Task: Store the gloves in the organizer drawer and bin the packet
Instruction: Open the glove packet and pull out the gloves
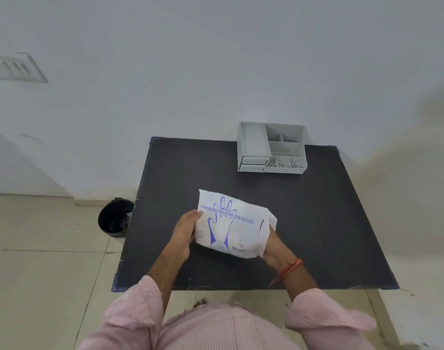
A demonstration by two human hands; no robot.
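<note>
A white packet (234, 224) printed in blue with a hand outline and "disposable polyethylene gloves" is held above the black table (317, 223), near its front middle. My left hand (184, 232) grips the packet's left edge. My right hand (275, 247) grips its right end, fingers partly hidden behind the plastic. The gloves themselves are inside and cannot be made out. A grey desk organizer (271, 147) with open top compartments and two shut small drawers at its front left stands at the table's far edge. A black-lined bin (115, 218) stands on the floor left of the table.
A white wall rises right behind the table, with a switch plate (17, 68) at upper left. Pale floor tiles spread to the left around the bin. A white ledge or bench (405, 317) lies at lower right, beside the table's corner.
</note>
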